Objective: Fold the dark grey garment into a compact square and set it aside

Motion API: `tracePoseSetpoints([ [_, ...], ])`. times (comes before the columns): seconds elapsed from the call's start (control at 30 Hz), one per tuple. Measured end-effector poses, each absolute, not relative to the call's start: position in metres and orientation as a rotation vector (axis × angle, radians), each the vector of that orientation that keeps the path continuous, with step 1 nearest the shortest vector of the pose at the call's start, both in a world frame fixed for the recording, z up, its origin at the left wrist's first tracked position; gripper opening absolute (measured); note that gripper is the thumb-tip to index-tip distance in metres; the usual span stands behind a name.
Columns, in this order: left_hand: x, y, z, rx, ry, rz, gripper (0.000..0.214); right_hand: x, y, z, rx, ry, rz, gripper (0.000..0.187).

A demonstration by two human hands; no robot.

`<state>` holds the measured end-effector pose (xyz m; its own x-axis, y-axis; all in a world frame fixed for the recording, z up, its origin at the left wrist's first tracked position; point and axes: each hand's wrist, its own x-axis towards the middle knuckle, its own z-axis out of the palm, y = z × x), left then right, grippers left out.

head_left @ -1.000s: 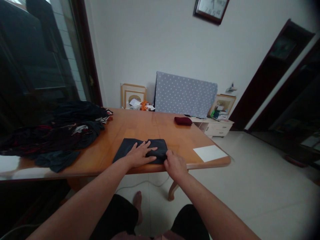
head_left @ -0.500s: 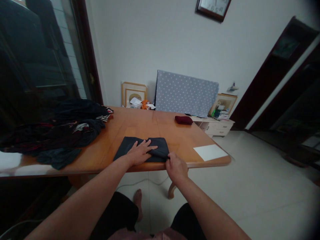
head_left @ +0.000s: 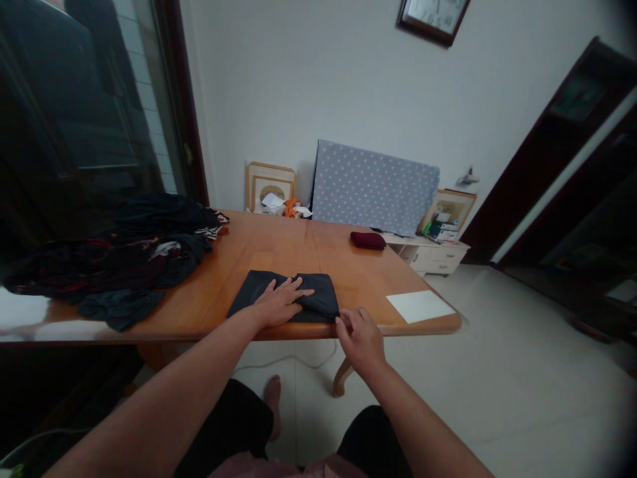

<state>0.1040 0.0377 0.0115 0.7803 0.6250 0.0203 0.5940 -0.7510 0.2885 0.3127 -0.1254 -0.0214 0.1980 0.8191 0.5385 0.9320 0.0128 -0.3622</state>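
Observation:
A folded dark grey garment [head_left: 321,292] lies at the front edge of the wooden table [head_left: 279,242]; its exact kind does not show. My left hand [head_left: 281,302] rests flat on its middle with the fingers spread, pressing on the cloth. At the garment's near right corner, my right hand [head_left: 361,335] has thumb and forefinger closed on the edge of the fabric, its other fingers loosely curled. The left half of the cloth is flat, while the right half looks thicker, with a fold line beside my left fingers.
A heap of dark clothes [head_left: 149,252] covers the table's left end. Toward the far right edge sits a folded maroon cloth [head_left: 367,240], and a white sheet [head_left: 421,306] lies at the right corner. Behind stand a dotted grey cover [head_left: 373,189] and a white cabinet [head_left: 435,257].
My right hand has shifted slightly right at the garment's corner, and its fingers have loosened a little. My left hand stays flat on the cloth. The whole view has turned slightly.

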Motion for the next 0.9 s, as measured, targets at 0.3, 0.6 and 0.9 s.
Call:
tracePoseSetpoints([
  [0.3, 0.101, 0.035, 0.018, 2.664, 0.945, 0.166, 0.056, 0.306, -0.104, -0.009, -1.888, -1.907, -0.354, 0.021],
  [0.6, 0.096, 0.038, 0.019, 2.521, 0.917, 0.207, 0.056, 0.293, -0.112, -0.004, -1.798, -1.967, -0.367, 0.023],
  [0.9, 0.096, 0.046, 0.011, 2.592, 0.903, 0.192, 0.060, 0.285, -0.101, 0.007, -1.665, -1.984, -0.226, 0.028],
])
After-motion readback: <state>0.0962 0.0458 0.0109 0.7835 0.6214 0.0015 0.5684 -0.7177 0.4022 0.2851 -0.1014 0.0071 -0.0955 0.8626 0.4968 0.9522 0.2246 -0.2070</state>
